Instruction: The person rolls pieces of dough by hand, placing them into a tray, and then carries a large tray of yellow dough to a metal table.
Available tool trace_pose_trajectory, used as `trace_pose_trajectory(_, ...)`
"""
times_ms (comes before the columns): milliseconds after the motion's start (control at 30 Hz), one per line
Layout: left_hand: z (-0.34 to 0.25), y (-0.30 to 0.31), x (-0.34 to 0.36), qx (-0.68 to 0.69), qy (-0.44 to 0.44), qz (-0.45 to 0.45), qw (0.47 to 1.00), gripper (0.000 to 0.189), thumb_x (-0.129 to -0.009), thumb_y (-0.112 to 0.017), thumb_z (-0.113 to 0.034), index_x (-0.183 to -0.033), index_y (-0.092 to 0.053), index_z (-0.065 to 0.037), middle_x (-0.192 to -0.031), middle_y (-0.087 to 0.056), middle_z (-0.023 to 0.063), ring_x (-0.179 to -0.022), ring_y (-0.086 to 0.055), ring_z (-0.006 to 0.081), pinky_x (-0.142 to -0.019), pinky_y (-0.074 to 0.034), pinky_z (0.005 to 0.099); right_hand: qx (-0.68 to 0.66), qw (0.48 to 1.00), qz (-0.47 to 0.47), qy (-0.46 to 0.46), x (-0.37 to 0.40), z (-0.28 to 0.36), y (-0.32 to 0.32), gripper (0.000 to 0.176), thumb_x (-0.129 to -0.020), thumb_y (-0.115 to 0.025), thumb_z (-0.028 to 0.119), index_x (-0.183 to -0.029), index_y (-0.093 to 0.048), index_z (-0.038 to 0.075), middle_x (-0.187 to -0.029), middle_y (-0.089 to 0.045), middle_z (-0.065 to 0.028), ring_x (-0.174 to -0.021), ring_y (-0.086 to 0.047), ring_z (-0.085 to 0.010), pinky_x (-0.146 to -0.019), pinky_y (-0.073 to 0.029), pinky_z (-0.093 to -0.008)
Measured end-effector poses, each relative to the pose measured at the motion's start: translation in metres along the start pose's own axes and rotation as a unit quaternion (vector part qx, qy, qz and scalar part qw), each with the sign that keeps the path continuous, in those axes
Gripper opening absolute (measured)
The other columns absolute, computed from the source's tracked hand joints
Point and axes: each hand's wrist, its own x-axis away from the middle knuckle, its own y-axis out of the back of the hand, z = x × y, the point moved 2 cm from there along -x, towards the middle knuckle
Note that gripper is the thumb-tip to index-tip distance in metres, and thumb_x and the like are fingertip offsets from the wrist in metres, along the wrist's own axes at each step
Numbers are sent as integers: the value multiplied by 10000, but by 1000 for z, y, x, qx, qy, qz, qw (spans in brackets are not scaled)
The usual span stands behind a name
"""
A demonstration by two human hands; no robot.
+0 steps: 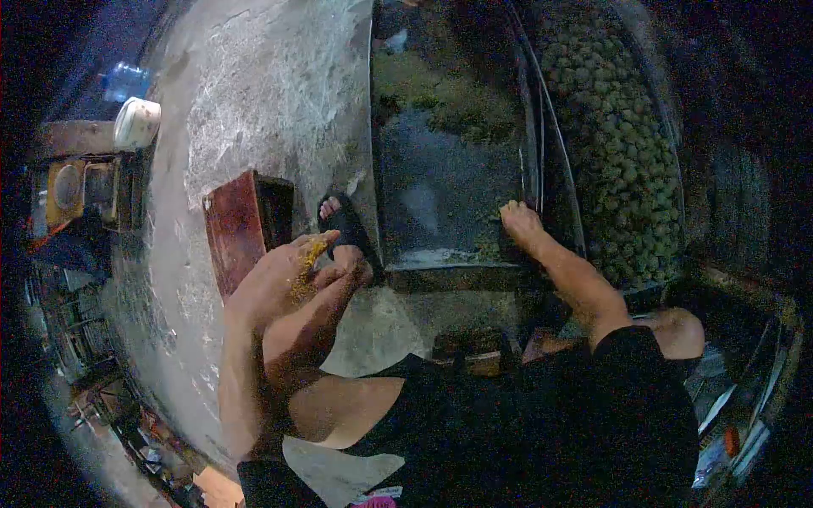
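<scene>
Yellow grains (306,269) rest in the loosely cupped left hand (281,279) — tilting may spill them; right hand (519,220) — grip indeterminable.

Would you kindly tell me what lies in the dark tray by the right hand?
Loose greenish bits lie across the far part of the tray, with some near the right hand; whatever that hand covers cannot be seen.

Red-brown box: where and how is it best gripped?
Probably hold the box by its long left edge, from the left: it runs straight beside bare floor, while a foot flanks the right and the left hand partly hides the near end.
</scene>
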Motion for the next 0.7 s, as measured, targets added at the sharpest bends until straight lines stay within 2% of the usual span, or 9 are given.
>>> trace_pose_trajectory(100,11,-5,1,120,13,6,993,480,-796,-647,-92,-1243,-481,-42,-1154,-578,159,-1034,-573,298,-870,-474,351,-12,999,29,23,-6,-3,1,148,-770,-540,34,-917,-544,24,-927,-536,-144,-887,-576,-309,-737,-517,-410)
trace_pose_trajectory(333,-8,9,1,-32,-23,7,999,457,-841,-593,-181,-1258,-467,-41,-1188,-555,179,-1069,-551,322,-900,-450,379,-43,996,-55,57,-6,5,-10,160,-765,-561,37,-923,-556,16,-960,-570,-156,-900,-576,-353,-724,-510,-433)
trace_pose_trajectory(433,-11,12,3,-27,-25,-4,999,471,-841,-587,-194,-1271,-457,-52,-1191,-553,180,-1081,-542,330,-910,-443,381,-150,988,33,-20,-22,-17,2,138,-799,-607,101,-904,-582,16,-864,-605,-112,-810,-608,-312,-675,-517,-410)
trace_pose_trajectory(467,-12,13,5,-24,-35,-16,999,478,-839,-589,-194,-1276,-453,-57,-1191,-553,181,-1085,-538,334,-913,-441,381,-400,909,68,-99,-20,-26,5,164,-810,-624,148,-893,-590,11,-832,-607,-95,-768,-612,-273,-643,-517,-392)
trace_pose_trajectory(500,-12,11,6,-21,-36,-22,999,478,-839,-589,-194,-1276,-453,-57,-1191,-553,181,-1085,-538,334,-913,-441,381,-620,760,99,-170,-14,-30,10,203,-821,-642,195,-881,-598,6,-801,-609,-77,-726,-615,-234,-611,-517,-374)
trace_pose_trajectory(533,-13,9,6,-35,-74,-55,995,479,-842,-585,-200,-1278,-451,-57,-1193,-550,183,-1088,-536,336,-914,-441,383,-615,764,95,-168,-5,-29,25,203,-821,-642,195,-881,-598,6,-801,-609,-77,-726,-615,-234,-611,-517,-374)
trace_pose_trajectory(600,-22,12,9,-48,-113,-95,988,479,-845,-581,-207,-1280,-448,-57,-1195,-547,184,-1090,-534,337,-915,-440,386,-780,588,76,-198,22,-15,53,348,-777,-676,316,-951,-606,23,-812,-617,-39,-708,-577,-156,-599,-489,-324)
trace_pose_trajectory(667,-42,17,12,-47,-127,-96,986,432,-848,-581,-260,-1186,-512,0,-1094,-577,226,-1002,-562,377,-868,-459,391,-749,621,31,-228,36,4,68,300,-800,-659,298,-928,-607,33,-701,-609,-37,-576,-558,-163,-559,-490,-331)
trace_pose_trajectory(700,-42,15,12,-47,-128,-101,986,432,-848,-581,-260,-1186,-512,0,-1094,-577,226,-1002,-562,377,-868,-459,391,-671,708,32,-217,34,5,56,272,-806,-654,279,-884,-596,24,-724,-609,-57,-585,-556,-151,-534,-474,-319)
